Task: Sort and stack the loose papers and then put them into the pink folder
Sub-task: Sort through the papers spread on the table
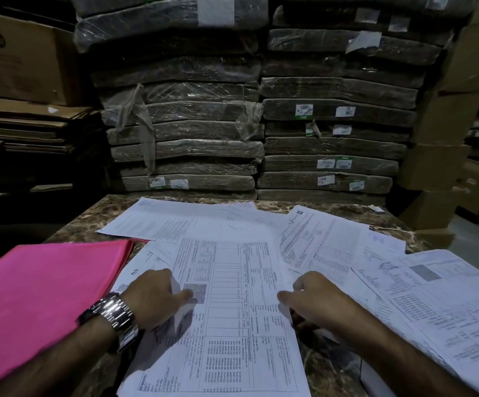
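Several loose printed papers lie spread over a dark marble table (98, 213). A large form sheet (227, 310) lies in the middle, nearest me. My left hand (154, 299), with a metal watch on the wrist, pinches this sheet's left edge, thumb on top near a QR code. My right hand (315, 302) grips the sheet's right edge, thumb on top and fingers curled under. The pink folder (40, 296) lies closed at the left, partly over the table's edge. More papers (438, 308) overlap at the right and further papers (181, 219) lie at the back.
Tall stacks of plastic-wrapped bundles (192, 133) stand right behind the table. Cardboard boxes (18, 58) and flattened cardboard sit at the left; more boxes (444, 138) rise at the right.
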A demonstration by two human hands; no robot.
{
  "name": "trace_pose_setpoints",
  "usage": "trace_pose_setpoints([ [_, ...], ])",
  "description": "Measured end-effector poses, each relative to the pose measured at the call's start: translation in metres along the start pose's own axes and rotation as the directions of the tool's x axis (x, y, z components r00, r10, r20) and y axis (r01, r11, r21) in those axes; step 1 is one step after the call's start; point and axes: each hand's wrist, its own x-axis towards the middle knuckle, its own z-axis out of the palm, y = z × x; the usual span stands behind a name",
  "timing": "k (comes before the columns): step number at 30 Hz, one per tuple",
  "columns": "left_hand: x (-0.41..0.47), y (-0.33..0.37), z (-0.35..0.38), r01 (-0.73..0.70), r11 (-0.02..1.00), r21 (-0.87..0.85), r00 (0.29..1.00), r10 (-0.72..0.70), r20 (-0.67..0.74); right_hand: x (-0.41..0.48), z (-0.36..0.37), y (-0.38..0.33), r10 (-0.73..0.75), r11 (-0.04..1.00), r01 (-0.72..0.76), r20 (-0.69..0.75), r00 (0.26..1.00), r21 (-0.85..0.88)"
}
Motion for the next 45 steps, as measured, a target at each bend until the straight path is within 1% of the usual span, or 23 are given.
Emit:
trace_pose_setpoints([
  [3,-0.002,0.006,-0.004,-0.006,1.0,-0.007,1.0,0.006,0.014,0.001,-0.004,0.003,0.085,0.985,-0.091,0.05,0.995,0.148],
  [5,-0.003,0.008,-0.006,0.012,1.0,0.005,1.0,-0.012,0.015,0.0,-0.004,0.003,0.116,0.956,-0.139,0.103,0.988,0.256],
  [7,-0.003,0.005,-0.007,0.027,0.999,0.018,0.999,-0.028,0.016,0.002,-0.003,0.005,0.13,0.937,-0.16,0.114,0.985,0.309],
  [9,-0.003,0.003,-0.006,0.039,0.999,0.026,0.999,-0.04,0.016,0.005,-0.002,0.007,0.138,0.933,-0.164,0.101,0.985,0.322],
  [12,-0.005,0.006,-0.005,0.037,0.999,0.004,0.999,-0.037,-0.002,0.01,0.0,0.006,0.139,0.937,-0.163,0.098,0.985,0.309],
  [16,-0.008,0.01,-0.005,0.017,0.999,-0.04,1.0,-0.016,0.026,0.016,0.005,0.006,0.12,0.969,-0.128,0.048,0.992,0.21],
  [21,-0.012,0.011,-0.005,0.027,0.998,-0.061,0.999,-0.026,0.02,0.011,0.005,0.01,0.03,0.998,-0.034,-0.074,0.997,-0.054],
  [24,-0.013,0.014,-0.004,0.027,0.999,-0.03,0.999,-0.026,0.023,0.006,0.004,0.01,-0.019,0.99,0.004,-0.106,0.994,-0.138],
  [26,-0.013,0.017,-0.003,0.037,0.999,-0.017,0.999,-0.036,0.033,0.006,0.003,0.009,-0.013,0.993,0.002,-0.087,0.996,-0.118],
  [29,-0.011,0.023,-0.006,0.077,0.995,-0.059,0.996,-0.075,0.047,0.011,0.002,0.011,0.055,0.998,-0.055,-0.044,0.998,0.0],
  [31,-0.007,0.023,-0.006,0.097,0.994,-0.058,0.995,-0.096,0.03,0.012,-0.001,0.013,0.09,0.995,-0.089,-0.026,0.996,0.041],
  [36,-0.001,0.02,-0.003,0.122,0.992,0.025,0.993,-0.122,-0.002,0.007,-0.003,0.013,0.063,0.994,-0.063,0.01,0.998,0.094],
  [39,0.003,0.017,-0.006,0.134,0.989,0.06,0.99,-0.136,0.023,0.007,-0.005,0.014,0.059,0.987,-0.06,0.007,0.998,0.15],
  [41,0.005,0.016,-0.008,0.146,0.987,0.068,0.988,-0.149,0.042,0.006,-0.007,0.016,0.05,0.988,-0.048,-0.008,0.999,0.144],
  [43,0.006,0.018,-0.009,0.147,0.984,0.097,0.989,-0.149,0.017,0.006,-0.011,0.021,0.038,0.988,-0.034,-0.03,0.999,0.148],
  [45,0.007,0.022,-0.005,0.136,0.986,0.094,0.989,-0.129,-0.074,0.005,-0.018,0.025,0.025,0.99,-0.017,-0.052,0.998,0.142],
])
